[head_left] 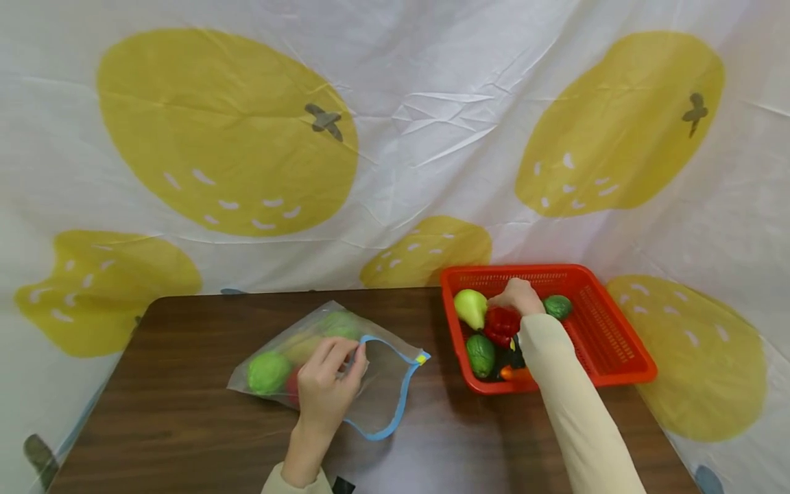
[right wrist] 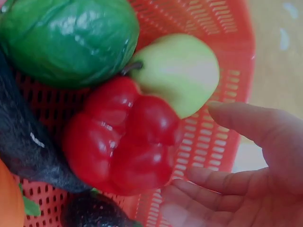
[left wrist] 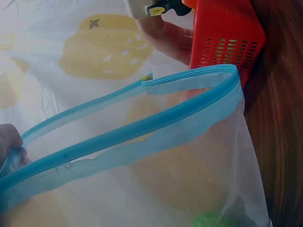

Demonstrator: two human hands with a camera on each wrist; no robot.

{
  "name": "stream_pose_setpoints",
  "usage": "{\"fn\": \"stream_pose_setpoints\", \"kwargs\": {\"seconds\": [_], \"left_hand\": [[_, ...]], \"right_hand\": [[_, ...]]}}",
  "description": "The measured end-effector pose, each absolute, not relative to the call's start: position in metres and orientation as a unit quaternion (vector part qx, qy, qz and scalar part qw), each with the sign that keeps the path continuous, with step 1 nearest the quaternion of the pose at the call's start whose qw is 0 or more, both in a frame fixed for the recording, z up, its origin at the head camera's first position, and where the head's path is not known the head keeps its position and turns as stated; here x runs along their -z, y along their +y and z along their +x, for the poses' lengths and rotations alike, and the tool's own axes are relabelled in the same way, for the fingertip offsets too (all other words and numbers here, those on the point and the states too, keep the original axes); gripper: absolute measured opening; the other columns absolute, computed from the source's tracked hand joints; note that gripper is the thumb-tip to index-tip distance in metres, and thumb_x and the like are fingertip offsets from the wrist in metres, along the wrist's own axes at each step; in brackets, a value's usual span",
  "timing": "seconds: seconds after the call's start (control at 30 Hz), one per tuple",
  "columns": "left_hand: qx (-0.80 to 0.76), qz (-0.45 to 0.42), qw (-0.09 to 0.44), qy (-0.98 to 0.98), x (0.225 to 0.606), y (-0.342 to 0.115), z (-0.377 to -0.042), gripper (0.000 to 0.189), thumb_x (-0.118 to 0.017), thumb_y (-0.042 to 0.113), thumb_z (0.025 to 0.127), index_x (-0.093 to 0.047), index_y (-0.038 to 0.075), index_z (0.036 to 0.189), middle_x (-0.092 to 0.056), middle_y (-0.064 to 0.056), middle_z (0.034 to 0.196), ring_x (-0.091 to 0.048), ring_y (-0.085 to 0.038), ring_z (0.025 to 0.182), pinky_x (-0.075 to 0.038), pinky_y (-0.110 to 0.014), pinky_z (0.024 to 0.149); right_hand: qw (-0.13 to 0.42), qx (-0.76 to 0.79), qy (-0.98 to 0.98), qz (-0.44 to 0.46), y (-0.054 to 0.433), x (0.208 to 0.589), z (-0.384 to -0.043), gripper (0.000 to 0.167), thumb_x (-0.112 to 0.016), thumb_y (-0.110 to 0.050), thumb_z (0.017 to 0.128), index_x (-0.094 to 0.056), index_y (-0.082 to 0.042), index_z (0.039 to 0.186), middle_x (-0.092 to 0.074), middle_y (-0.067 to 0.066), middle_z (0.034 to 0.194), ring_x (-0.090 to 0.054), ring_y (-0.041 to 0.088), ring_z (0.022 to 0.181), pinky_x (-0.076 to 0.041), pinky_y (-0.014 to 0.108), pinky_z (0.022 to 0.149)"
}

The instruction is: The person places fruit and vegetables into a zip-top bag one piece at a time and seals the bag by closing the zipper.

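Currently, a see-through zip bag [head_left: 402, 405] lies on the table, left of a red basket [head_left: 623, 376], its blue-edged mouth spread into a wide loop facing right. The left hand [head_left: 327, 381] pinches the mouth's far edge between thumb and fingers, leaving a broad gap between the two blue strips. A yellow tab [head_left: 422, 358] marks the corner nearest the basket; a strip of bare tabletop separates that corner from the basket's left side. Through the cloudy plastic show a green ball-like piece [head_left: 268, 372], a red one, a yellow one and another green one, all toward the closed end.

The right hand [right wrist: 255, 165] reaches down into the basket, open, with the thumb spread from the fingers. Its fingertips are right beside a red pepper [right wrist: 123, 142]; whether they touch it, I cannot tell. The pepper sits in the basket's left part, against a pale green pear [right wrist: 182, 71] and a wrinkled green cabbage [right wrist: 71, 42]. A long black vegetable [right wrist: 28, 137], a small dark one [right wrist: 94, 213] and something orange [right wrist: 7, 198] crowd its other side. A second green piece [head_left: 558, 307] lies just past the wrist, while the basket's right end shows its slotted floor, with room to move.

The right sleeve [head_left: 568, 384] crosses the near rim. Along the dark wooden table's [head_left: 185, 412] far edge hangs a white cloth [head_left: 401, 41] printed with large yellow fruit.
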State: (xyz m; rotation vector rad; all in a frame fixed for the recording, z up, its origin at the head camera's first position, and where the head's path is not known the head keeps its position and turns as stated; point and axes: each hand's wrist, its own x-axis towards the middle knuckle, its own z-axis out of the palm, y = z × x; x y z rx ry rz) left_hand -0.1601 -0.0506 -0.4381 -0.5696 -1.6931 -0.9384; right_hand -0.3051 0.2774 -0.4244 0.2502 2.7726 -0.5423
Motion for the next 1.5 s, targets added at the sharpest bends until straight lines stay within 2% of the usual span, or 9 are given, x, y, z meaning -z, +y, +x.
{"fn": "stream_pose_setpoints", "kwargs": {"seconds": [0.33,0.47,0.73,0.87,1.03,1.2,1.27,1.37,1.5], "left_hand": [[0.397,-0.242,0.53,-0.709,0.437,-0.049,-0.159,0.018,-0.058,0.011,0.086,-0.064,0.004,0.071,-0.057,-0.005,0.069,-0.053,-0.014,0.049,-0.045,-0.018,0.044],[0.397,-0.243,0.529,-0.709,0.437,-0.048,-0.159,0.018,-0.058,0.012,0.086,-0.064,0.004,0.071,-0.057,-0.005,0.069,-0.053,-0.014,0.049,-0.046,-0.018,0.044],[0.398,-0.244,0.53,-0.708,0.436,-0.048,-0.159,0.018,-0.058,0.011,0.086,-0.064,0.004,0.071,-0.057,-0.005,0.069,-0.053,-0.014,0.049,-0.046,-0.018,0.044],[0.398,-0.242,0.528,-0.71,0.436,-0.047,-0.16,0.018,-0.058,0.012,0.086,-0.063,0.004,0.071,-0.057,-0.005,0.069,-0.053,-0.013,0.049,-0.046,-0.018,0.044],[0.397,-0.242,0.527,-0.712,0.436,-0.048,-0.16,0.018,-0.058,0.011,0.086,-0.063,0.004,0.071,-0.057,-0.005,0.069,-0.053,-0.014,0.049,-0.046,-0.019,0.043],[0.397,-0.241,0.528,-0.711,0.436,-0.049,-0.161,0.017,-0.058,0.011,0.086,-0.063,0.004,0.071,-0.057,-0.005,0.069,-0.053,-0.015,0.048,-0.045,-0.018,0.044],[0.397,-0.241,0.528,-0.711,0.436,-0.049,-0.161,0.017,-0.058,0.011,0.086,-0.063,0.004,0.071,-0.057,-0.005,0.069,-0.053,-0.015,0.048,-0.045,-0.018,0.044],[0.398,-0.241,0.528,-0.71,0.436,-0.049,-0.161,0.017,-0.058,0.011,0.085,-0.063,0.004,0.071,-0.057,-0.005,0.069,-0.053,-0.014,0.048,-0.045,-0.018,0.044],[0.399,-0.238,0.527,-0.711,0.436,-0.05,-0.162,0.017,-0.058,0.011,0.085,-0.064,0.003,0.071,-0.057,-0.005,0.069,-0.053,-0.013,0.049,-0.045,-0.018,0.044]], "right_hand": [[0.214,0.145,0.955,0.144,0.283,0.438,-0.305,0.08,-0.07,-0.042,0.078,-0.043,0.012,0.13,-0.038,0.035,0.132,-0.051,0.041,0.108,-0.048,0.046,0.087],[0.226,0.131,0.955,0.143,0.284,0.439,-0.303,0.082,-0.069,-0.045,0.077,-0.043,0.011,0.13,-0.036,0.035,0.133,-0.05,0.04,0.108,-0.047,0.045,0.088],[0.213,0.159,0.954,0.142,0.284,0.439,-0.301,0.063,-0.074,-0.038,0.071,-0.059,0.008,0.111,-0.054,0.026,0.107,-0.055,0.031,0.091,-0.052,0.039,0.076],[0.22,0.171,0.949,0.148,0.292,0.439,-0.303,0.072,-0.076,-0.043,0.067,-0.056,0.009,0.113,-0.05,0.028,0.109,-0.054,0.033,0.09,-0.051,0.039,0.075],[0.215,0.202,0.942,0.16,0.302,0.437,-0.303,0.069,-0.07,-0.044,0.074,-0.051,0.008,0.115,-0.048,0.027,0.11,-0.055,0.034,0.086,-0.053,0.041,0.069],[0.183,0.274,0.933,0.145,0.308,0.423,-0.292,0.045,-0.068,-0.04,0.08,-0.05,0.001,0.089,-0.049,0.011,0.084,-0.058,0.027,0.074,-0.056,0.041,0.066],[0.164,0.302,0.929,0.134,0.308,0.416,-0.284,0.042,-0.068,-0.038,0.08,-0.049,-0.001,0.086,-0.05,0.008,0.082,-0.058,0.024,0.076,-0.056,0.04,0.067],[0.134,0.341,0.924,0.106,0.305,0.406,-0.269,0.047,-0.067,-0.036,0.082,-0.052,0.005,0.1,-0.055,0.016,0.094,-0.06,0.027,0.085,-0.057,0.038,0.067],[0.097,0.369,0.923,0.048,0.29,0.392,-0.242,0.063,-0.067,-0.033,0.084,-0.044,0.009,0.126,-0.052,0.027,0.118,-0.058,0.032,0.095,-0.055,0.035,0.071]]}}
